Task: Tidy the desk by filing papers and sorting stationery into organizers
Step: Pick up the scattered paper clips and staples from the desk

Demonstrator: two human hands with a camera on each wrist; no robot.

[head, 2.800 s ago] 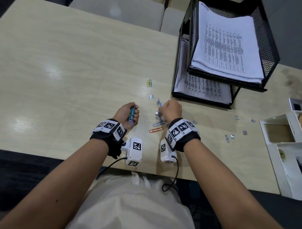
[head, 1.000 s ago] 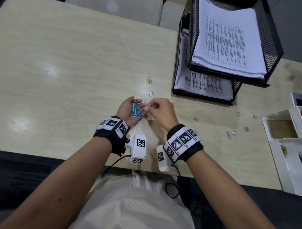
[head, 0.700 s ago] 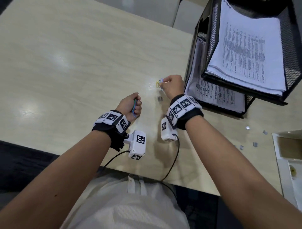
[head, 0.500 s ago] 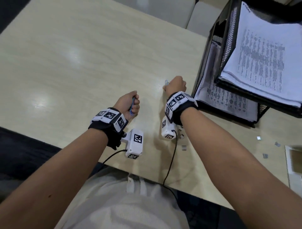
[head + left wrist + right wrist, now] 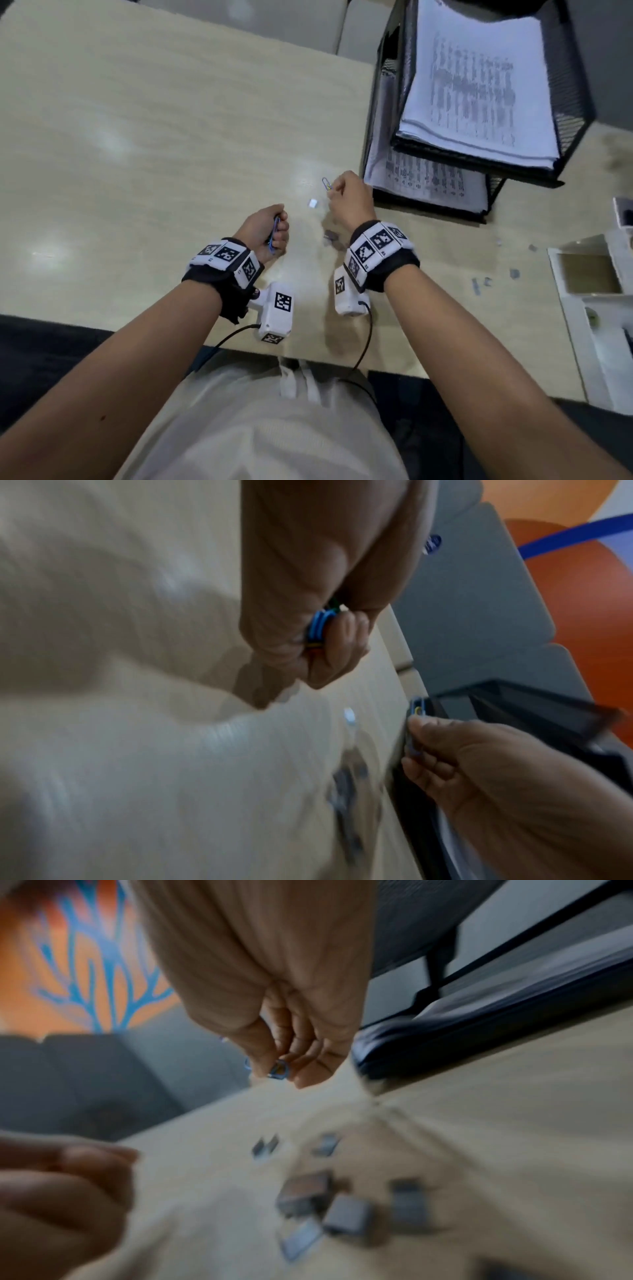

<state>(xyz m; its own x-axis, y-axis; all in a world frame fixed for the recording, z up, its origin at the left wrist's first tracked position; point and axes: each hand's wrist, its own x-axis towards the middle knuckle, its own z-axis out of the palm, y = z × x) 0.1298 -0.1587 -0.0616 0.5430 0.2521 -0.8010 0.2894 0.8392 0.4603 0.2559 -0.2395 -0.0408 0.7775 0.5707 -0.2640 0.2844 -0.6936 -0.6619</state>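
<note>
My left hand (image 5: 270,229) is curled round a bunch of coloured paper clips (image 5: 318,627), mostly blue, just above the desk. My right hand (image 5: 346,200) pinches two paper clips (image 5: 326,183), one blue and one yellow, lifted off the desk beside the black mesh paper tray (image 5: 428,205). The same clips (image 5: 418,710) show above the right thumb in the left wrist view. Small grey staple blocks (image 5: 330,235) lie on the desk between my hands; they appear blurred in the right wrist view (image 5: 304,1195).
The two-tier tray holds printed paper stacks (image 5: 476,85). More staple pieces (image 5: 479,284) are scattered to the right. A white compartment organizer (image 5: 592,274) stands at the right edge. A small white scrap (image 5: 312,203) lies near my right hand.
My right hand left the left hand, reached forward to the yellow and blue clips by the tray, and picked them up. The left hand stayed closed on its bunch.
</note>
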